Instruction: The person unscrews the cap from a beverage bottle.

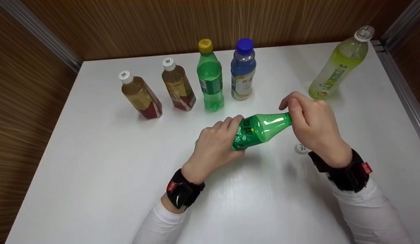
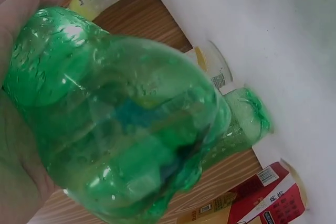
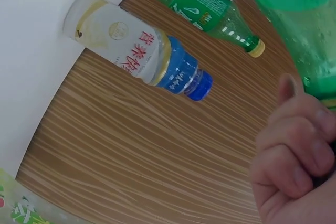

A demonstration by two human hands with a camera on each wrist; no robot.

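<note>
A green soda bottle [image 1: 272, 123] is held tilted above the white table, its neck toward the right. My left hand [image 1: 216, 144] grips it round the label and lower body. Its ridged base fills much of the left wrist view. My right hand [image 1: 313, 123] has its fingers curled round the top of the neck, where a yellowish edge of the bottle cap [image 3: 329, 102] shows; the rest of the cap is hidden. Below the right hand a loose white cap [image 1: 301, 148] lies on the table.
Two amber drink bottles [image 1: 142, 96] with white caps, a yellow-capped green bottle [image 1: 211, 81] and a blue-capped bottle [image 1: 243, 71] stand along the back of the table [image 1: 94, 176]. An uncapped yellow-green bottle [image 1: 342, 64] stands back right. Wood-grain panels [image 1: 162, 27] rise behind.
</note>
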